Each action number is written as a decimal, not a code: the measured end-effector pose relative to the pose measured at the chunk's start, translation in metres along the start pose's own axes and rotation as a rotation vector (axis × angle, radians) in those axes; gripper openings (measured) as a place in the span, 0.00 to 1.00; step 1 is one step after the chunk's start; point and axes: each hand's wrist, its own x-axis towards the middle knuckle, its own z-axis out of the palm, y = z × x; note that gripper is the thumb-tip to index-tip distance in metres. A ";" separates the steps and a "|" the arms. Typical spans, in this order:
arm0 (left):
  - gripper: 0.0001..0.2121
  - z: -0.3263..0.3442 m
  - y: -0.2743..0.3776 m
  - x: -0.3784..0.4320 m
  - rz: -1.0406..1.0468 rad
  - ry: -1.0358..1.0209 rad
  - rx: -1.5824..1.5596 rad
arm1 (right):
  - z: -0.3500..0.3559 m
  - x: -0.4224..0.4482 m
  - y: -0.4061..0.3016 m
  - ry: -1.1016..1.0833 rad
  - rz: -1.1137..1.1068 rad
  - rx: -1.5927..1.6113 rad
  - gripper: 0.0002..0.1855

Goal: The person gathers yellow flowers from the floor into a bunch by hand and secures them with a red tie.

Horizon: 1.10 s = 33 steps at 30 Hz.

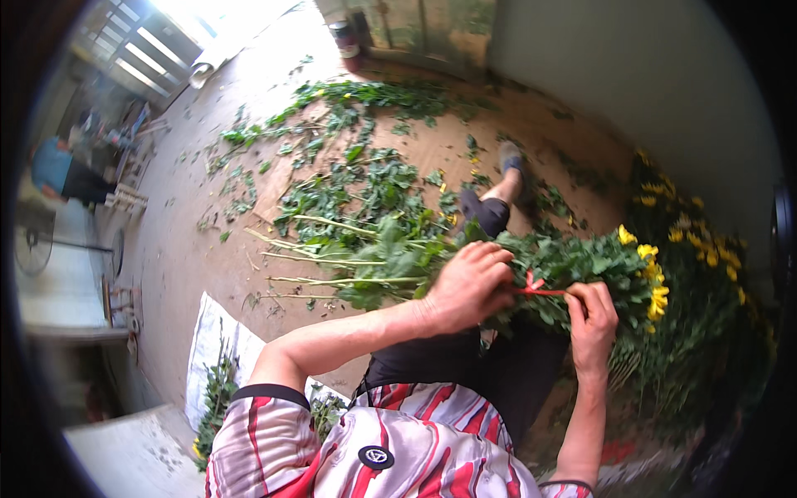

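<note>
Across my lap lies a bunch of yellow chrysanthemum-like flowers (579, 258), its blooms to the right and its bare cut stems to the left. A thin red tie (548, 292) stretches taut over the leaves, with a small loop or knot in its middle. My right hand (593, 320) pinches the tie's right end between thumb and fingers. At the other end, my left hand (476, 283) closes around the tie, resting over the stems and leaves. Its fingertips are blurred and partly hidden.
Stripped leaves (380, 187) litter the floor ahead. More yellow flowers (697, 249) stand along the wall at right. A white sack (218, 336) with greenery lies at left. A person (62, 171) is far left, near a wheeled cart (75, 243). A dark red container (345, 46) stands ahead.
</note>
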 end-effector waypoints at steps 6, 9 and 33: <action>0.59 -0.034 0.006 -0.040 -0.074 -0.376 0.408 | -0.004 -0.019 -0.002 0.105 -0.041 0.024 0.06; 0.60 -0.050 -0.012 -0.057 -0.175 -0.278 0.507 | 0.001 -0.041 -0.013 0.110 -0.121 0.108 0.02; 0.23 -0.155 -0.240 -0.243 -0.864 0.773 -0.696 | 0.014 0.016 -0.020 -0.175 -0.308 -0.524 0.35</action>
